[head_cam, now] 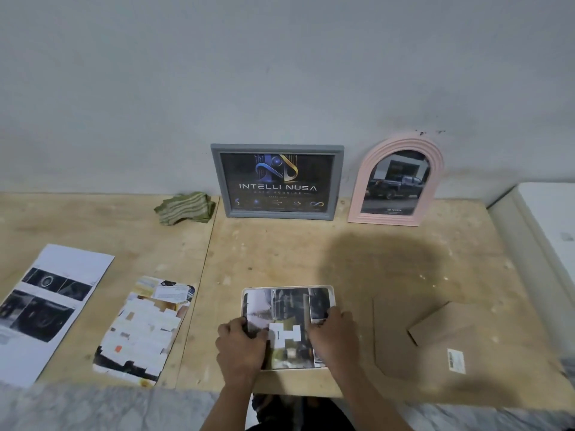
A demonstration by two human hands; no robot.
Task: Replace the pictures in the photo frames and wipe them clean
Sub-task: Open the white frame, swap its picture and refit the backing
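**Third frame mid-swap, cloth untouched**

While both sets of fingers curl down onto the print, fitting looks under way. Left hand (239, 346) pressing and gripping the left edge of the picture (287, 309), right hand (334, 332) pinching its right side, fingers (331, 315) bent over the sheet. Lying flat under the print, a white frame (245, 290) near the front edge of the bench (280, 250). Just right of it, a brown backing board (392, 337) and a cardboard piece (441, 325), set aside, so closing up not yet done. Further left, two loose printed sheets (143, 325) (46, 306), whether removed or waiting cannot tell. At the back, leaning on the wall, a grey frame (277, 181) and a pink arched frame (396, 181), each holding a picture, seemingly finished. Beside the grey one, a folded green cloth (185, 208). Judging by this: two frames filled, one in progress, backing and wiping of it left.
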